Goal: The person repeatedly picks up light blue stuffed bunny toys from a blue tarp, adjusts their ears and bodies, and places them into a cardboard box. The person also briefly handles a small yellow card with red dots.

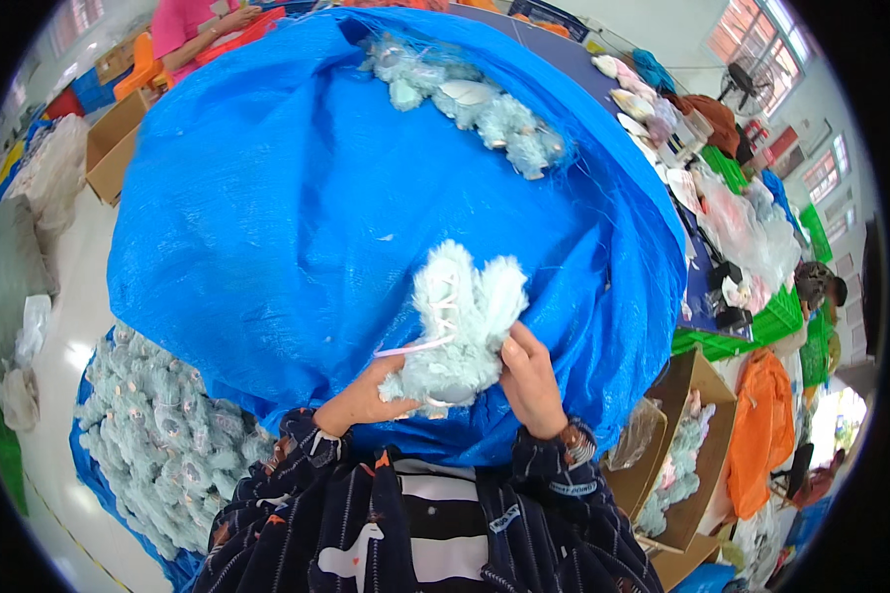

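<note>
A pale mint-green plush toy [470,346] with two long fluffy ears is held upright in front of me, over the blue tarp [267,227]. White lacing runs in a zigzag along its left ear, and a thin pinkish strip [415,349] sticks out to the left below that ear. My left hand [368,397] grips the toy's lower left side, its fingertips partly hidden by the fur. My right hand [532,381] is closed on the toy's right side, with thumb and fingers pressed into the fur.
More mint plush pieces [465,99] lie along the tarp's far edge. A large heap of them [168,435] fills the lower left. At right stand an open cardboard box [707,445] with plush inside and a green crate [776,314]. A person in pink [183,35] works at the far left.
</note>
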`<state>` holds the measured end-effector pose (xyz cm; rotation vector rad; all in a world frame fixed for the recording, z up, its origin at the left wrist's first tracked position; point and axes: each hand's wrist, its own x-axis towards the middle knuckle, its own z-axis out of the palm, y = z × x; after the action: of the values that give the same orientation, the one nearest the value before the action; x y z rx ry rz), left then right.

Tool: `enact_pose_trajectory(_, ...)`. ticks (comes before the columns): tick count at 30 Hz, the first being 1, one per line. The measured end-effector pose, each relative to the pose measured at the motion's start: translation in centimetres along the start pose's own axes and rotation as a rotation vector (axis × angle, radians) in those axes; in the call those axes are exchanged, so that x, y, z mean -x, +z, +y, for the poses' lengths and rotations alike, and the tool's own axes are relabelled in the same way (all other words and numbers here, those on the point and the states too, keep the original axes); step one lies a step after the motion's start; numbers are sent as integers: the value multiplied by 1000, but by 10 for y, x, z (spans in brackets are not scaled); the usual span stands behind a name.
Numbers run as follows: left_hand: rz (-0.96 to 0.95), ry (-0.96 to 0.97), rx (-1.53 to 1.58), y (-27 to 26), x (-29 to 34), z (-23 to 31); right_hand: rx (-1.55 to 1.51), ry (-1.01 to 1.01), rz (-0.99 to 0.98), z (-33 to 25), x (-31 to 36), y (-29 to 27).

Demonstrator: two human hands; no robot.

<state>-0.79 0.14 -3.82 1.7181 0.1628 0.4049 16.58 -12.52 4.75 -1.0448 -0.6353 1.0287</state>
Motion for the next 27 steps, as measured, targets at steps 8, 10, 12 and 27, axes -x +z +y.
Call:
enact_pose_trajectory(8,-15,-127,278,11,-3,8,84,-97,132,7,-11,-6)
enact_pose_trajectory(10,12,-172,367,14,-7,14,219,-135,189,10,-14,-7)
enact_pose_trajectory(12,25,-179,354,15,-9,15,477,-195,221,9,-15,-8)
enact_pose_trajectory(27,-194,-243,418,9,-4,5,3,399,35,-4,-19,5)
